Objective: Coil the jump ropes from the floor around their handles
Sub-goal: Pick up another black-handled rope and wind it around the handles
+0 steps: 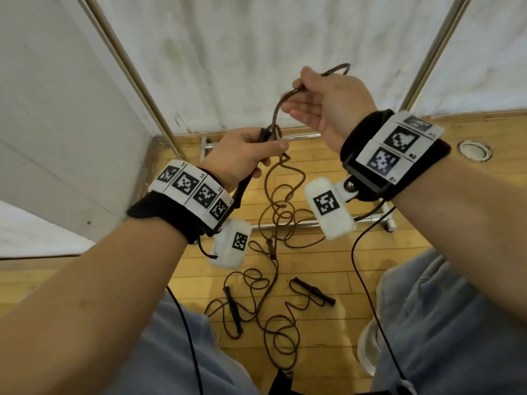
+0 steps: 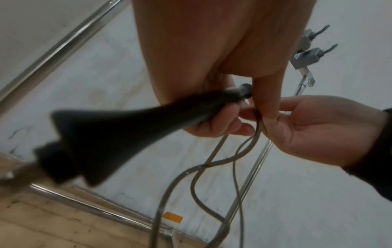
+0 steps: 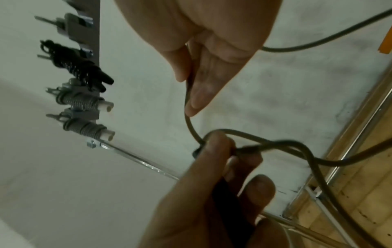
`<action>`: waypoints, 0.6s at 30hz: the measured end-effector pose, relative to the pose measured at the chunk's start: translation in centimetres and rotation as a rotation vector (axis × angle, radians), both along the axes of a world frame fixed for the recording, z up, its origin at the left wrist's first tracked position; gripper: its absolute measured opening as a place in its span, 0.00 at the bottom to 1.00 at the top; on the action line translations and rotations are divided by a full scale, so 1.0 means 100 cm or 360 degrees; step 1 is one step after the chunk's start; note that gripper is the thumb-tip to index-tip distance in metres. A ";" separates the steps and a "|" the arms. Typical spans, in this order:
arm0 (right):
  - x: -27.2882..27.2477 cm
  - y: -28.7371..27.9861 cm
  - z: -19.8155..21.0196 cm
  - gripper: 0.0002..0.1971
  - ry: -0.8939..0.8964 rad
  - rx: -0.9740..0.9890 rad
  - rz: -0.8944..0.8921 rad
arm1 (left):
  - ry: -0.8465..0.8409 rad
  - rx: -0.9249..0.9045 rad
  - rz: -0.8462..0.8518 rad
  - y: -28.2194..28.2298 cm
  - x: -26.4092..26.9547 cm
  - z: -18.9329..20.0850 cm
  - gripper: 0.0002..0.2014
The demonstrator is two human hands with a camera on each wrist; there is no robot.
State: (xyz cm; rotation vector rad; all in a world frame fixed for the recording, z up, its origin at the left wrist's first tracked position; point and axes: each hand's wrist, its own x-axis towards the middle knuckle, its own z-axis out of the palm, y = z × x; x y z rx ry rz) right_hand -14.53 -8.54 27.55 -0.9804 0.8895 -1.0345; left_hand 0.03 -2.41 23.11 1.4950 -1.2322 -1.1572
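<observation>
Your left hand [image 1: 242, 155] grips the tapered black plastic handle [image 2: 131, 134] — your right hand [image 1: 322, 101] pinches the thin brown cord [image 1: 278, 109] just above its tip.

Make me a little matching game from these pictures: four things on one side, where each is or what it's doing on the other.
Things:
1. left hand
2. right hand
3. loose black handles
4. coiled ropes

States:
A. hung on wall pegs
B. lying on the wooden floor
C. pinches the brown cord
D. grips a black handle

Pairs: 1-D, 2-C, 3-B, 4-A
</observation>
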 end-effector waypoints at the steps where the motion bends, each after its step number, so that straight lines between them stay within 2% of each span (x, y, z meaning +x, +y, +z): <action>1: -0.002 -0.001 0.001 0.12 -0.0030 0.0006 -0.0035 | -0.0010 -0.0034 0.0028 0.000 -0.001 0.001 0.03; 4: -0.006 0.000 -0.006 0.14 -0.0021 0.0094 0.0025 | -0.0055 -0.0201 0.0231 0.000 -0.003 0.007 0.05; 6: -0.006 0.006 -0.017 0.14 0.0126 0.0152 0.0330 | 0.0001 -0.0269 0.0358 -0.003 0.000 0.012 0.08; 9: 0.000 0.019 -0.035 0.09 0.0421 0.0039 0.0939 | 0.0060 -0.0281 0.0482 -0.007 0.006 0.021 0.11; 12: 0.006 0.029 -0.049 0.05 0.0690 -0.0083 0.1141 | 0.0142 -0.0302 0.0552 -0.008 0.009 0.026 0.09; 14: 0.008 0.038 -0.058 0.02 0.0999 -0.0209 0.1350 | 0.0257 -0.0324 0.0617 -0.009 0.015 0.030 0.07; 18: 0.010 0.046 -0.074 0.09 0.1767 -0.0481 0.1639 | 0.0295 -0.0354 0.0813 -0.012 0.038 0.030 0.06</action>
